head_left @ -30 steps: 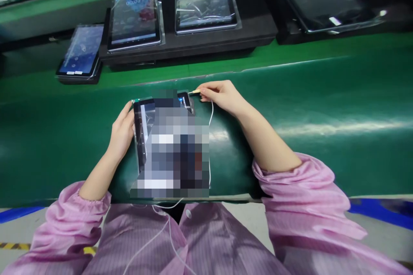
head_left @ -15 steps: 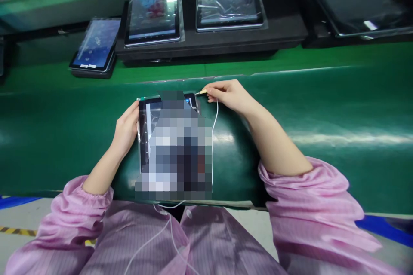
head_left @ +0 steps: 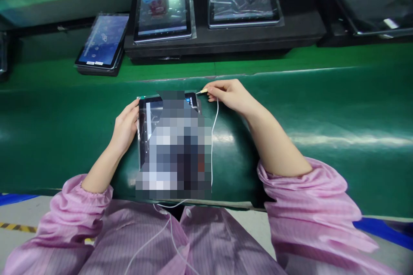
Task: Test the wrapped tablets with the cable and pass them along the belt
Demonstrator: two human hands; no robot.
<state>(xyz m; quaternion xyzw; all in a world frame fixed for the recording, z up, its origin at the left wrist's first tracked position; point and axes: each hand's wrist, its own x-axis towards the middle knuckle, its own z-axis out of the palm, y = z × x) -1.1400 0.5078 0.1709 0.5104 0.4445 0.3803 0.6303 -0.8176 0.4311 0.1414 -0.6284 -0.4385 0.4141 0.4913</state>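
Tablet edge (head_left: pixel 140 137) held in left grip (head_left: pixel 124 126); right grip (head_left: pixel 230 96) narrow on yellow-tipped probe (head_left: pixel 202 91) at top corner. Open green counter (head_left: pixel 306 111) rightward.

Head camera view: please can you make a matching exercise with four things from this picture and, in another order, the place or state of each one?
Column 1:
1. left hand
2. right hand
3. white cable
4. upper tablets

Column 2:
A. on a black stand
B. runs down beside the bagged tablet
C. pinches a small plug
D. grips the tablet's left edge

Pairs: 1-D, 2-C, 3-B, 4-A.
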